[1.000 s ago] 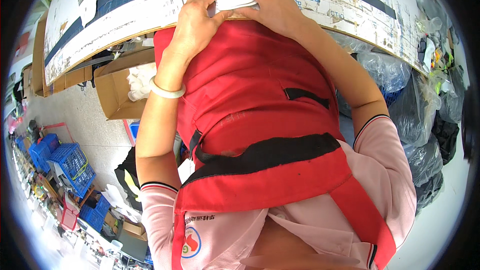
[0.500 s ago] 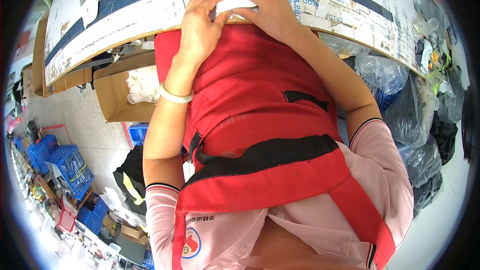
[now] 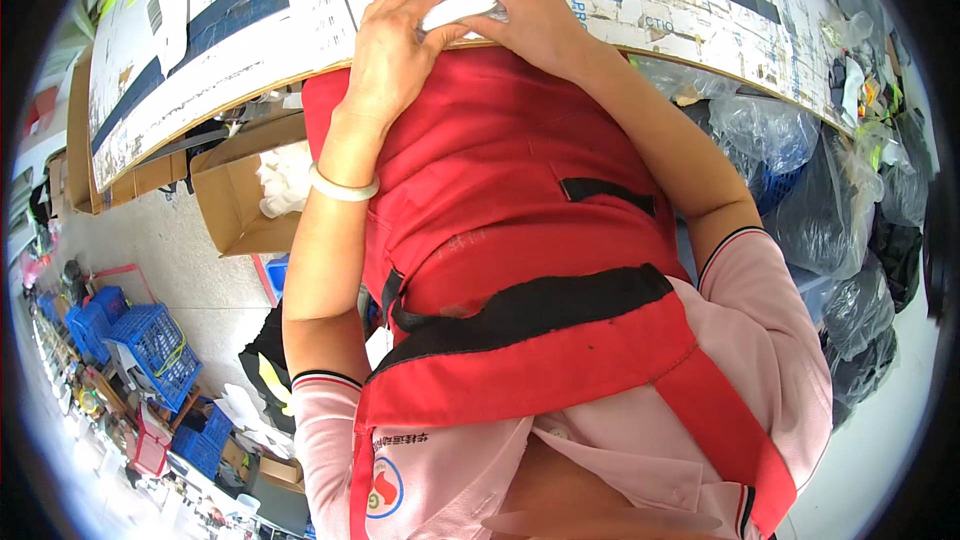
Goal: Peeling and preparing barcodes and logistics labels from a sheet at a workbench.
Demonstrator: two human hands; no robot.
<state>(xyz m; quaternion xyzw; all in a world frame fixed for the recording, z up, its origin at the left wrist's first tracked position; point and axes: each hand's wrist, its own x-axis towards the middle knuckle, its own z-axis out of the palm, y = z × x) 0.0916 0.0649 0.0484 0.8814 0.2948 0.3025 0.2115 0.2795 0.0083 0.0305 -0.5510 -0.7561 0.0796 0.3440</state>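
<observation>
A small white folded piece (image 3: 460,10), which looks like soft cloth or foam, is gripped between both my hands at the near edge of the worktable. My left hand (image 3: 398,45) pinches its left end, thumb underneath and fingers curled behind. My right hand (image 3: 527,15) closes on its right end, the fingers bent over the top. The exact kind of the white piece cannot be made out, as my fingers cover both ends. Beneath my hands lies the table's cover of worn white printed cardboard (image 3: 690,45).
Paper sheets with printed lines (image 3: 318,5) lie on the table left of my hands. Below its edge stands an open cardboard box (image 3: 225,205) with white pieces inside. Blue crates (image 3: 160,355) are on the floor at left. Clear plastic bags (image 3: 815,215) pile up at right.
Both hands and the white piece have shifted slightly left. The white piece now tilts more, its right end higher, and more of its underside shows.
</observation>
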